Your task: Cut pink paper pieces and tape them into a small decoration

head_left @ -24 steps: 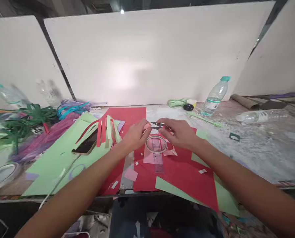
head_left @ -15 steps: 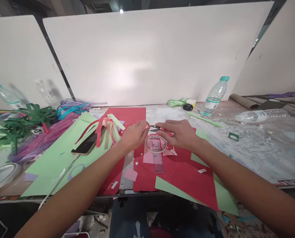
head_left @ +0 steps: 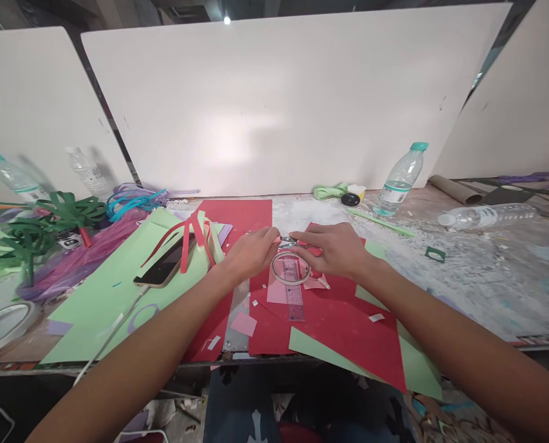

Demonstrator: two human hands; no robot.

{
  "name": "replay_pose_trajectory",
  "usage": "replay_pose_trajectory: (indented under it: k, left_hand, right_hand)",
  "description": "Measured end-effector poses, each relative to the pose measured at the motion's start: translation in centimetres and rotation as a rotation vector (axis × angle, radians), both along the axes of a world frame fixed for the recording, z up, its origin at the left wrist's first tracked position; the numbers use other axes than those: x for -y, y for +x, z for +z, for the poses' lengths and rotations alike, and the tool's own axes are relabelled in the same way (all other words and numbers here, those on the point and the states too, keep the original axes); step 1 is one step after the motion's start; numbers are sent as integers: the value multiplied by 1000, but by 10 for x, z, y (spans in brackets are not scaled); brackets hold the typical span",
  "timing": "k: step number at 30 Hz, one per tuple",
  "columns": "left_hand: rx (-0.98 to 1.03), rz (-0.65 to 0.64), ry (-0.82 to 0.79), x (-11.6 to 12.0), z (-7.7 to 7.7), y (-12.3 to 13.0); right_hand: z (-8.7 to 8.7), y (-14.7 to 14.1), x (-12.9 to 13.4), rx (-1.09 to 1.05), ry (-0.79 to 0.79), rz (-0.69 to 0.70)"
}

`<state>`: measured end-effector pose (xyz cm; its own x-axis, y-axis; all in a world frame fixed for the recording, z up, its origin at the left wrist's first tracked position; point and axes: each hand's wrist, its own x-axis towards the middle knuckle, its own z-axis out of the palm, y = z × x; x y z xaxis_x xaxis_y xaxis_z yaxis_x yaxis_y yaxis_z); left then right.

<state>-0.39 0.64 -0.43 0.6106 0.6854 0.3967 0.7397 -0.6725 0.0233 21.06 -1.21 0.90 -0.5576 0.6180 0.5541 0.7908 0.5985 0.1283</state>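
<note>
My left hand (head_left: 252,253) is closed, pinching a bundle of red and pale green paper strips (head_left: 199,241). The strips fan out to the left over a phone, and a small pinkish end shows at my fingertips. My right hand (head_left: 334,248) is closed around what looks like small metal scissors (head_left: 287,242), its blades reaching toward my left fingertips. The grip on the handles is mostly hidden. Just below the hands is a narrow tape roll (head_left: 291,283), over a clear ruler (head_left: 295,307) and pink paper (head_left: 275,291) on red sheets (head_left: 339,326).
The phone (head_left: 166,266) lies on green paper (head_left: 94,314) with a white cable. A bottle (head_left: 398,184) stands at the back right; another (head_left: 490,215) lies nearby. Dark green paper tufts (head_left: 74,211) and a wide tape roll (head_left: 7,326) are left. White panels (head_left: 278,104) rise behind.
The paper strips have swung and settled a little differently over the phone. The scissors between my hands have turned slightly and look brighter. Both hands stay almost in place.
</note>
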Motion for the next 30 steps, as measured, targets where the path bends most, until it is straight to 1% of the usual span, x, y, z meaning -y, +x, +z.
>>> replay_pose_trajectory:
  k: [5, 18, 30]
  left_hand:
    - [-46, -7, 28, 0, -2, 3]
    - [-100, 31, -12, 3, -2, 5]
    - [-74, 14, -44, 2, -2, 5]
  right_hand:
    - [-2, -1, 0, 13, 7, -15]
    - [-3, -2, -1, 38, 2, -18]
    - [-1, -3, 1, 68, -16, -9]
